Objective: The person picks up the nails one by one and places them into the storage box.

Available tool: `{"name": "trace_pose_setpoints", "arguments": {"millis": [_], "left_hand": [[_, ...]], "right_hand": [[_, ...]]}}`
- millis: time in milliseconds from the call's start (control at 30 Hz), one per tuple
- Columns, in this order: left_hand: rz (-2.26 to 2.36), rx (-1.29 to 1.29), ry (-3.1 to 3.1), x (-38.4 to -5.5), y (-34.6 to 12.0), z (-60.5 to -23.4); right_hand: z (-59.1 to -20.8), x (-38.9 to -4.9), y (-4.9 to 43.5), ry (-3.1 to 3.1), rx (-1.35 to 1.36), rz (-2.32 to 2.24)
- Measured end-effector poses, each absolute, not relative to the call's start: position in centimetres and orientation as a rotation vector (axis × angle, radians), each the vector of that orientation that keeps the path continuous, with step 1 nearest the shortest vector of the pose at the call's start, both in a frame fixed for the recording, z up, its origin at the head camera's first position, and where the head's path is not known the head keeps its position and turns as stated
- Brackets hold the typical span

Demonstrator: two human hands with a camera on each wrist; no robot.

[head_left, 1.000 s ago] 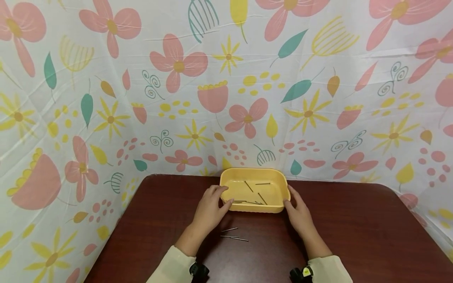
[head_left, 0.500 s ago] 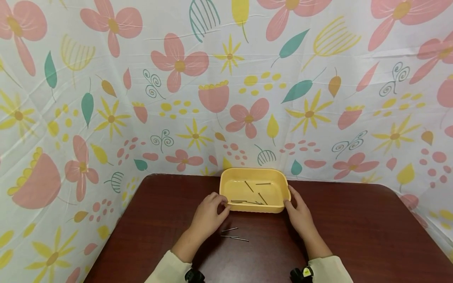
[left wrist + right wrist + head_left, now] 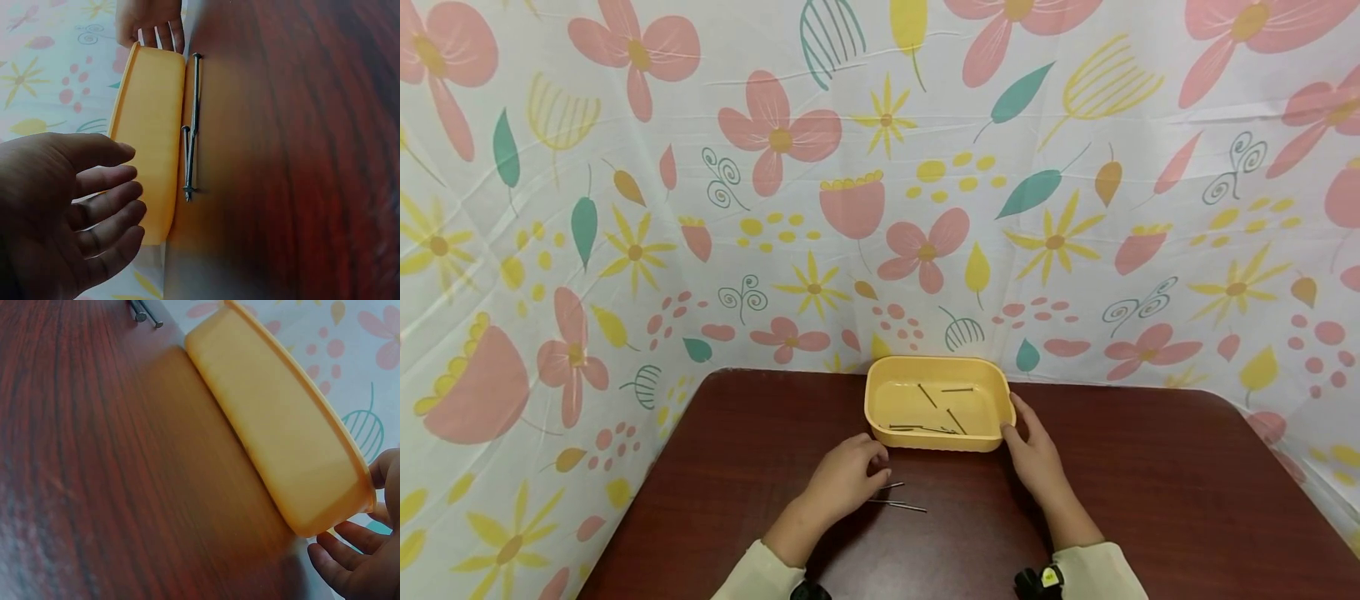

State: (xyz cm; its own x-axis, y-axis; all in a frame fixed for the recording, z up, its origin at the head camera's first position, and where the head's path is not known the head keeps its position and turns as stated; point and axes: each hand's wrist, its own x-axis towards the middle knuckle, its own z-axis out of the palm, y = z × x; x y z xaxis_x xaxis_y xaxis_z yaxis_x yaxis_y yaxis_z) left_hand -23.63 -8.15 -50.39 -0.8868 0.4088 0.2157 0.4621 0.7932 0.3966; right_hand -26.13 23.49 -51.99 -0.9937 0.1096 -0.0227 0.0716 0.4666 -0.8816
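A yellow plastic bin (image 3: pixel 940 443) stands at the back of the table with several metal nails (image 3: pixel 957 421) lying inside it. My left hand (image 3: pixel 847 475) is over the table in front of the bin's near left corner, beside loose nails (image 3: pixel 906 506). In the left wrist view its fingers (image 3: pixel 112 206) are loosely bent and hold nothing; the nails (image 3: pixel 194 119) lie on the table by the bin's long side (image 3: pixel 153 125). At the bin's right end my right hand (image 3: pixel 1033 450) holds the near corner, thumb at the rim. The right wrist view shows its fingers (image 3: pixel 353 547) around that end.
The dark red-brown wooden table (image 3: pixel 1150 483) has rounded far corners. A flower-patterned cloth (image 3: pixel 925 167) hangs close behind the bin and along both sides of the table.
My left hand has let go of the bin's left end and moved down toward me, near the loose nails. The right hand stays on the bin's right end.
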Motion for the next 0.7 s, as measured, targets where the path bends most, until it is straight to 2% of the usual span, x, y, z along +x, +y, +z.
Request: {"name": "trace_pose_setpoints", "arguments": {"millis": [700], "left_hand": [[-0.594, -0.821, -2.928, -23.4, -8.2, -51.6]], "right_hand": [[-51.9, -25.9, 23.4, -2.647, -0.154, 1.607]]}}
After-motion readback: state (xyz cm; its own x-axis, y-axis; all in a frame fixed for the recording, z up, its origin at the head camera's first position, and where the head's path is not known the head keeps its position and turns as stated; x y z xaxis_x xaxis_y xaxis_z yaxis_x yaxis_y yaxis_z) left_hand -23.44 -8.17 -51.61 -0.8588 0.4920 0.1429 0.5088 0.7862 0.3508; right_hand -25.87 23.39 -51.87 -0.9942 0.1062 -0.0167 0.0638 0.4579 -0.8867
